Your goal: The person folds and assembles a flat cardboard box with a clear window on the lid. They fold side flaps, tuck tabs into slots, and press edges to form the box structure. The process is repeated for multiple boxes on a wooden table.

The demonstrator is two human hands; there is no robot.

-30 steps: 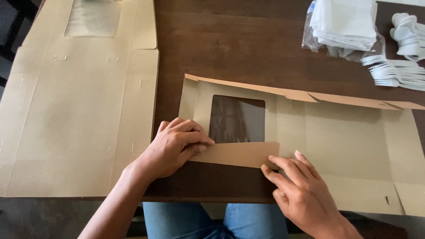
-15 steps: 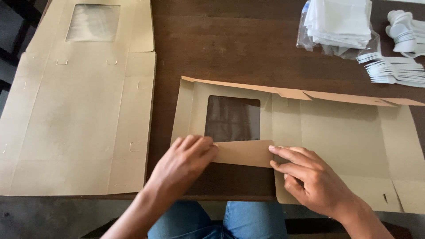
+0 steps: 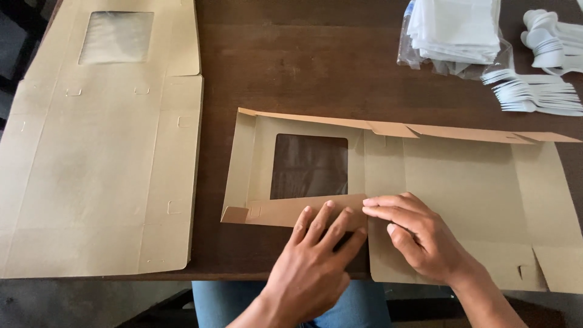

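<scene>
A flat brown cardboard box blank (image 3: pixel 461 182) with a clear window (image 3: pixel 310 165) lies on the dark wooden table (image 3: pixel 303 67). Its near flap (image 3: pixel 273 211) is folded up over the window panel. My left hand (image 3: pixel 316 261) rests flat with its fingers spread on that folded flap. My right hand (image 3: pixel 419 234) presses its fingertips on the flap's right end, at the crease. Neither hand grips anything.
A stack of flat windowed box blanks (image 3: pixel 103 152) covers the table's left side. A clear bag of white napkins (image 3: pixel 455 30) and a pile of white plastic forks and spoons (image 3: pixel 540 73) lie at the far right. My knees show below the table edge.
My left hand has slid right along the folded flap, from its left part to near its right end. My right hand has moved up onto the flap's right end.
</scene>
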